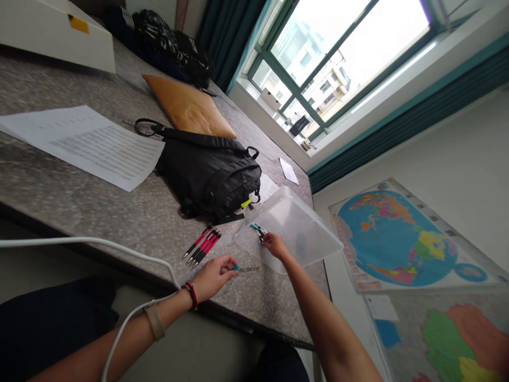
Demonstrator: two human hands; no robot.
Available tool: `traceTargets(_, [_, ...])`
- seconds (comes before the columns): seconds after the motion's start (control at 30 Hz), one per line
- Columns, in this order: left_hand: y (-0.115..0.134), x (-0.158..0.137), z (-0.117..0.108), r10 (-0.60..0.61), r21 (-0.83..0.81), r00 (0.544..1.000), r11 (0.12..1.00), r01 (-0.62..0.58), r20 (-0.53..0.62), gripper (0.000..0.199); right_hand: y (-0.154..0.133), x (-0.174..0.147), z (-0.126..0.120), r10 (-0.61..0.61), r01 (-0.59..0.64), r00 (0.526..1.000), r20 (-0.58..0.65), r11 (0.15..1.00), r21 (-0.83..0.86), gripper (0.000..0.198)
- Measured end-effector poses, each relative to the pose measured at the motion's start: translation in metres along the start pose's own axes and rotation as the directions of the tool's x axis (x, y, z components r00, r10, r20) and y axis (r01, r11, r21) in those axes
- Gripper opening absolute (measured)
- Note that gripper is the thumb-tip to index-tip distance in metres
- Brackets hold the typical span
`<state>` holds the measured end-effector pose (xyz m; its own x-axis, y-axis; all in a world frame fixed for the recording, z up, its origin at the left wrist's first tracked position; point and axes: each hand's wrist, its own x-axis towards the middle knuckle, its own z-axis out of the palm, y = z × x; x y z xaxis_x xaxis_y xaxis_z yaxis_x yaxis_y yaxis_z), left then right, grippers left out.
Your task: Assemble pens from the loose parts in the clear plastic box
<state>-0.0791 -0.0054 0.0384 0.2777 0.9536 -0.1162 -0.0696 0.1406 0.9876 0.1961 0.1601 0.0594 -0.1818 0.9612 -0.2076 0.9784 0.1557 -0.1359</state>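
Note:
My left hand (pixel 218 273) is closed in a pinch on a pen with a teal end (pixel 236 267) and a pale lettered barrel, just above the table near its front edge. Inside the open side of a clear plastic box (pixel 314 233), which lies tipped on the table, my right hand (pixel 275 245) has its fingers closed around several pens (pixel 257 230) with teal, black and white parts. How many pens it holds is hidden. Several red and black pens (pixel 203 248) lie side by side to the left of the box, beyond my left hand.
A black backpack (pixel 210 172) lies behind the pens, with a brown padded envelope (pixel 191 109) past it. Printed paper (pixel 91 143) rests at left. A white cable (pixel 91 241) crosses in front of the table and over my left forearm. Wall maps (pixel 374 233) hang at right.

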Motion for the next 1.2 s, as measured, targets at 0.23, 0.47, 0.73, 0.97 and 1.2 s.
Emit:
traceTargets(0.23, [0.000,0.002,-0.001,-0.003,0.010,1.000,1.000,0.003,-0.002,0.026,0.002,0.010,-0.007,0.073,-0.076,0.996,-0.048,0.994,-0.077,0.018])
traceTargets(0.47, [0.002,0.000,-0.001,-0.003,0.007,1.000,1.000,0.003,-0.001,0.026,0.017,0.015,-0.022,0.181,-0.179,0.983,-0.001,0.968,-0.175,0.021])
traceTargets(0.73, [0.001,0.000,0.001,-0.005,0.000,1.000,1.000,0.005,0.001,0.025,0.036,0.006,-0.023,0.250,-0.199,0.953,0.170,0.942,-0.271,0.018])
traceTargets(0.97, [0.000,0.000,0.000,-0.004,0.009,1.000,1.000,0.004,0.004,0.025,0.045,0.006,-0.022,0.284,-0.233,0.949,0.135,0.924,-0.304,0.031])
traceTargets(1.2, [-0.001,0.000,0.000,-0.008,0.014,1.000,1.000,0.008,0.001,0.027,0.056,0.008,-0.021,0.292,-0.256,0.953,0.079,0.917,-0.305,0.037])
